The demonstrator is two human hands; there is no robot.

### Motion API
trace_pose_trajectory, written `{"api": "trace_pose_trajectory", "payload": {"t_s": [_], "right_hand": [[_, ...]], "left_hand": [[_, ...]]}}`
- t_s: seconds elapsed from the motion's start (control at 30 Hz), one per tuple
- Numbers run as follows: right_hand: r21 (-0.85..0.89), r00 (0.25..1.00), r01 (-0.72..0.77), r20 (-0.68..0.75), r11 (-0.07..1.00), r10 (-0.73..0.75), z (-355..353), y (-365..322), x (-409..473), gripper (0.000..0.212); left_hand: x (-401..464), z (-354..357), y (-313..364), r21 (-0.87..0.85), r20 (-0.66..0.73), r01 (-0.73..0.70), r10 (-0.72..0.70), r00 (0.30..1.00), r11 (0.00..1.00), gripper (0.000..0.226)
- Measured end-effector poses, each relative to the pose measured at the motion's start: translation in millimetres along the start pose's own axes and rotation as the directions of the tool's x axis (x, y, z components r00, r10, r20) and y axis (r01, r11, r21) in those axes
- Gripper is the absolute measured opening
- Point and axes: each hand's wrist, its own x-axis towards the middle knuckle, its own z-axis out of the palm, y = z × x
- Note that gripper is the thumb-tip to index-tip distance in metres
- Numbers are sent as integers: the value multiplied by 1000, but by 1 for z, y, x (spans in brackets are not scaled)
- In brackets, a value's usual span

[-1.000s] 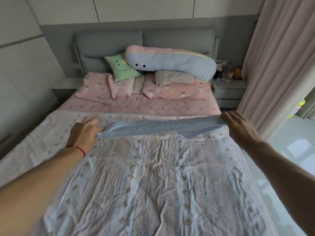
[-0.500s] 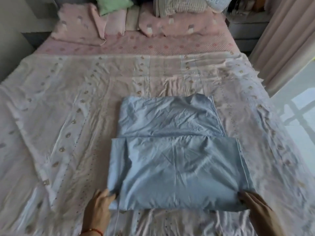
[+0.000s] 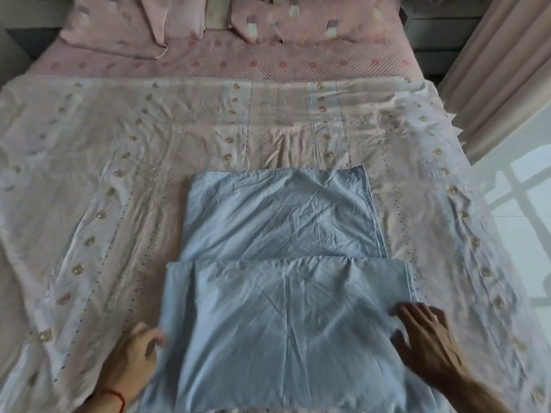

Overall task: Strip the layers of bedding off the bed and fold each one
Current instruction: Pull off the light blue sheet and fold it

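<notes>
A folded blue sheet [image 3: 283,278] lies flat on the pale patterned coverlet [image 3: 104,180] near the foot of the bed [image 3: 298,65], its near half doubled over the far half so that a cross fold runs from side to side. The step in hand appears to be squaring and flattening this fold; done well, it calls for both side edges to be drawn level, the upper layer's edge set parallel to the lower, and the creases pressed outward from the middle before any further fold. The left hand [image 3: 134,353] sits at the sheet's left edge, wrist low, fingers curled inward against the cloth; whether they pinch the edge or merely touch it cannot be told. The right hand [image 3: 426,338] rests palm down on the sheet's right border, fingers spread wide and flat, holding nothing. Both forearms reach in from the near edge of the view. Pink pillows [image 3: 298,22] lie at the bed's head, well apart from the sheet.
</notes>
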Motion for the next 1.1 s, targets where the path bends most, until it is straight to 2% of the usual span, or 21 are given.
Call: {"api": "trace_pose_trajectory", "payload": {"t_s": [0.1, 0.13, 0.17, 0.23, 0.3, 0.37, 0.4, 0.43, 0.5, 0.57, 0.6, 0.7, 0.73, 0.8, 0.87, 0.97, 1.03, 1.1], "right_hand": [[54, 998, -39, -44, 998, 41, 15, 1, 90, 38], [95, 996, -83, -35, 992, 87, 27, 4, 118, 41], [146, 992, -123, -17, 982, 126, 38, 6, 155, 47], [304, 971, -235, 23, 923, 239, 49, 5, 219, 59], [420, 906, -402, 57, 814, 419, 54, -1, 271, 74], [491, 826, -518, 73, 700, 559, 65, 5, 312, 92], [543, 795, -538, 75, 644, 601, 64, 7, 328, 98], [590, 782, -544, 99, 597, 615, 61, 9, 344, 98], [625, 782, -570, 214, 534, 585, 49, 15, 364, 70], [594, 797, -566, 216, 572, 564, 36, 27, 378, 42], [569, 804, -550, 160, 612, 573, 31, 31, 386, 40], [442, 822, -517, 16, 733, 570, 51, 38, 394, 62], [393, 818, -527, -7, 754, 575, 61, 35, 391, 66], [268, 785, -577, -80, 772, 614, 81, 28, 391, 62], [230, 772, -579, -153, 782, 617, 87, 24, 395, 58], [190, 782, -578, -148, 793, 605, 91, 36, 404, 52], [278, 823, -535, -43, 798, 567, 78, 43, 409, 43], [398, 862, -464, -5, 792, 507, 52, 43, 415, 28]], "left_hand": [[76, -18, 54, -176, -38, 44, -51, 998, 983, 33], [102, -18, 68, -240, -44, 85, -99, 994, 967, 19], [140, -15, 83, -276, -62, 131, -154, 986, 952, 17], [200, -17, 111, -322, -62, 207, -239, 969, 924, 41], [250, -18, 130, -384, -37, 286, -325, 945, 878, 56], [292, -16, 146, -454, -52, 338, -403, 914, 825, 64], [311, -20, 152, -505, -46, 350, -430, 902, 789, 61], [327, -25, 154, -583, -16, 340, -429, 903, 738, 53], [356, -42, 152, -760, 55, 251, -324, 944, 600, 36], [383, -59, 146, -771, 47, 172, -214, 976, 613, 24], [395, -62, 142, -748, 46, 156, -184, 982, 645, 18], [419, -39, 138, -630, 32, 165, -187, 982, 759, 26], [417, -28, 142, -563, -13, 170, -214, 977, 809, 31], [417, -6, 153, -393, -204, 176, -272, 941, 903, 37], [414, 3, 159, -273, -320, 171, -257, 912, 947, 41], [420, -2, 157, -342, -296, 149, -256, 920, 928, 41], [421, -15, 151, -450, -171, 202, -306, 937, 870, 47], [421, -36, 144, -636, 13, 217, -271, 962, 741, 41]]}}
